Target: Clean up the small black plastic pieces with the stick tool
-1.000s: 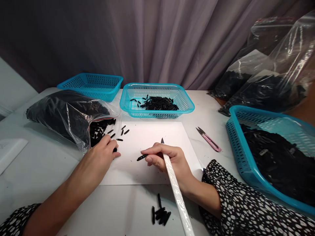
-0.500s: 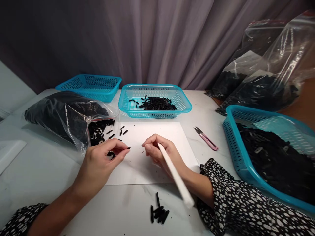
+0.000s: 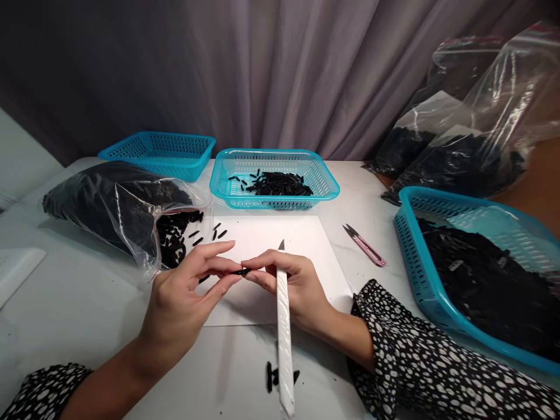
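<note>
Change vs the earlier frames: the hands close the gap. A second back the left hand (image 3: pixel 184 297) is down among the loose pieces (image 3: pixel 192 233) at the mouth of the bag (image 3: pixel 109 204). Half a second back it is lifted, alone, with one pinched. Now it meets the right hand (image 3: pixel 301 286) over the sheet (image 3: pixel 301 233), and the piece (image 3: pixel 241 271) bridges the two sets of fingertips, clear of the surface.

Fingers: left thumb and index pinch one end of the piece, the other fingers fan out loose. The right hand is curled round the knife (image 3: pixel 283 326) (white wrapped handle, tip pointing away, no longer blurred mid-swing), and its thumb and index tips sit on the piece's other end. Can't tell whether the right hand really grips the piece or only steadies it.

Meaning for the work: pick-up looks done and a fresh piece sits at the knife hand. The blade is not on it.

Around: a small heap (image 3: pixel 271 376) of pieces under the handle at the near edge. The middle basket (image 3: pixel 271 203) is partly filled and the right basket (image 3: pixel 411 256) is well filled. The snips (image 3: pixel 365 246) lie right of the sheet, untouched
</note>
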A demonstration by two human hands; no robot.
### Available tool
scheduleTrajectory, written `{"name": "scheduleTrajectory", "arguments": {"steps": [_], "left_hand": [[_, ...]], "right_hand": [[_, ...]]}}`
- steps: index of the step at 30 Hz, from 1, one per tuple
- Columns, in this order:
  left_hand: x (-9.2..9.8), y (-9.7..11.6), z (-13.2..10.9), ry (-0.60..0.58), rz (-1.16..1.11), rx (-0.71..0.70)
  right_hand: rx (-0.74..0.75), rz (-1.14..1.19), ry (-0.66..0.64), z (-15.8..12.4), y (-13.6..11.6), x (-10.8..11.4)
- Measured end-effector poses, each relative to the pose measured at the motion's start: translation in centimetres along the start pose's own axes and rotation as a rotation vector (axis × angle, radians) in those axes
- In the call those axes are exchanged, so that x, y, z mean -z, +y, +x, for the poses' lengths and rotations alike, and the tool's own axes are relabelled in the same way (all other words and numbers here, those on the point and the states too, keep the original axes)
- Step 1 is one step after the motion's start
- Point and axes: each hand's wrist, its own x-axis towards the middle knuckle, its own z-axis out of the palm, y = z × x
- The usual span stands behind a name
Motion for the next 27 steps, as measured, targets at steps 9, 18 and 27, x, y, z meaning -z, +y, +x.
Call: {"name": "scheduleTrajectory", "arguments": {"steps": [9,18,27], "left_hand": [[2.4,-1.2,1.7,-0.217,0.410,-0.057],[2.6,-2.7,1.8,-0.460,0.796,0.136],[2.7,-3.0,2.1,-0.387,0.661,0.030]], "right_hand": [[-0.054,0.055,0.000,-0.1,0.1,0.2],[-0.170,0.259,0.027,-0.2,-0.2,0.1],[-0.171,0.277,0.017,-0.2,-0.2,0.2]]}}
